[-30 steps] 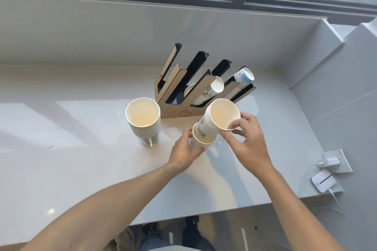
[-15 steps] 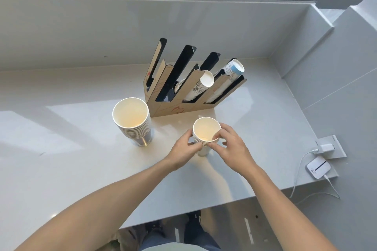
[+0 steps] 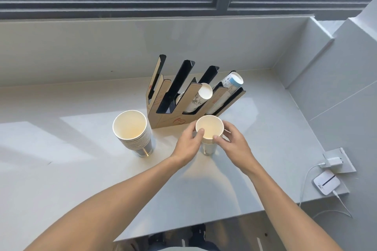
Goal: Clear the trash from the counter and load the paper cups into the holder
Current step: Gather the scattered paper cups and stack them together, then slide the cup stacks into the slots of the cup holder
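A small stack of white paper cups (image 3: 209,131) stands upright on the counter (image 3: 81,169), just in front of the holder. My left hand (image 3: 188,143) grips its left side and my right hand (image 3: 234,144) grips its right side near the rim. The wooden cup holder (image 3: 173,120) with black slanted slots stands behind it; its two right slots hold lying stacks of cups (image 3: 201,96), the left slots show nothing inside. A taller stack of wider cups (image 3: 131,131) stands to the left of my hands.
A white charger (image 3: 334,162) and a small white device (image 3: 326,183) with cables lie on the ledge at the right. A grey wall and window run behind the counter. The counter's front edge is close below my forearms.
The tilted cups that both hands held have been joined into one upright stack and set on the counter. Both hands stay on that stack.
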